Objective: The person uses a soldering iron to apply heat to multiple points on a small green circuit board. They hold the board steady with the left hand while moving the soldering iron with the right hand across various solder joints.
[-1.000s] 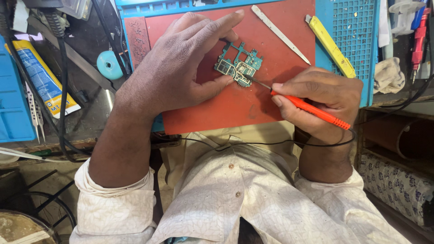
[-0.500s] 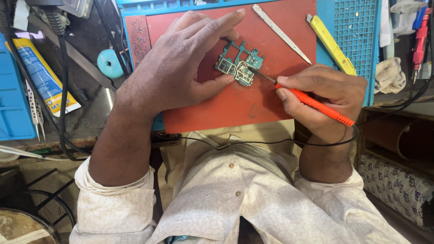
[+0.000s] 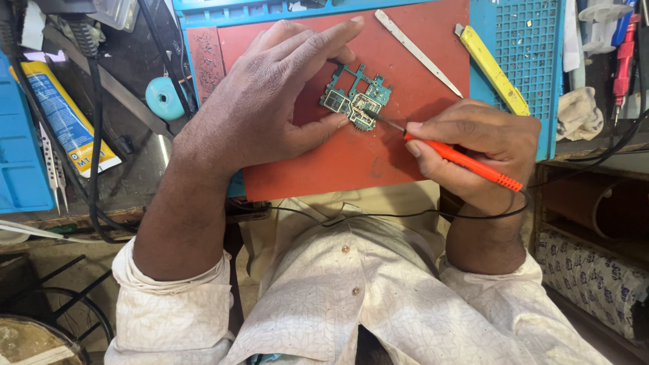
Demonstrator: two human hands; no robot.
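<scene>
A small green circuit board with cut-out notches [image 3: 356,101] lies flat on a rust-red rubber work mat [image 3: 378,162] that sits on the counter, near the mat's middle and toward its far half. The left hand [image 3: 270,101] lies palm down over the mat's left part, wrist bent, forearm running down toward the rolled white sleeve [image 3: 172,307]. Its fingers are spread and stretched out: the forefinger reaches past the board's far edge, while the thumb [image 3: 318,128] presses against the board's near left corner, pinning it to the mat. This hand is open, flat, not closed around anything.

The right hand [image 3: 473,152] rests just right of the board, fingers curled together and clamped in a pen grip on a slim orange-handled tool with a thin metal tip [image 3: 463,159]. The handle slants down and to the right across the knuckles; the tip touches the board's near right edge. A thin black cord [image 3: 378,216] loops from under this wrist across the white shirt.

Beyond the hands, a flat pale metal spatula-like strip [image 3: 419,44] lies diagonally on the mat, and a yellow-handled flat tool [image 3: 492,69] rests across the edge of the blue gridded mat [image 3: 534,47].
</scene>
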